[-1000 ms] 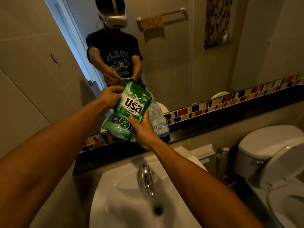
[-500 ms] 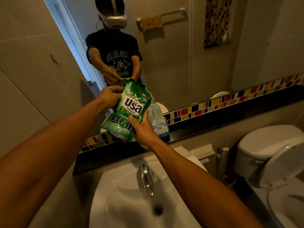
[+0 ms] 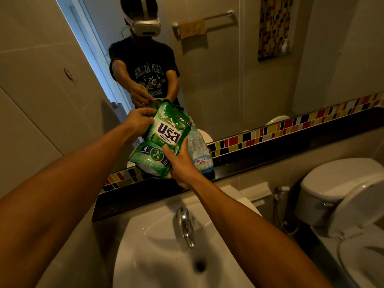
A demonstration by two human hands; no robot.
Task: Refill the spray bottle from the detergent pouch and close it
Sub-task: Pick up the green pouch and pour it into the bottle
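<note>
Both hands held the green pouch [image 3: 161,140] in the air, above the far edge of the sink [image 3: 158,246] and in front of the mirror [image 3: 239,80]. The left hand [image 3: 137,123] was closed on the upper left corner of the pouch, with the fingertips curled over the top edge. The right hand [image 3: 180,163] grasped the lower right side, with the thumb pressed flat on the printed front and the other fingers hidden behind the pouch. Between the two grips the pouch was tilted, its top leaning away from the person and a little to the right, and its bottom hanging lower on the left side.

Just to the right of the right hand, and partly hidden behind the pouch, the clear bottle [image 3: 200,150] with a blue label stood on the dark shelf [image 3: 270,150] under the mirror. The upper right corner of the pouch was over the top of the bottle. I could not tell if the two were touching, or if the bottle had its cap on, because the pouch covered that part.

Below the hands, the metal tap [image 3: 186,225] stood at the back of the sink. Well to the right of the grip was the toilet [image 3: 342,196] with its lid raised.
</note>
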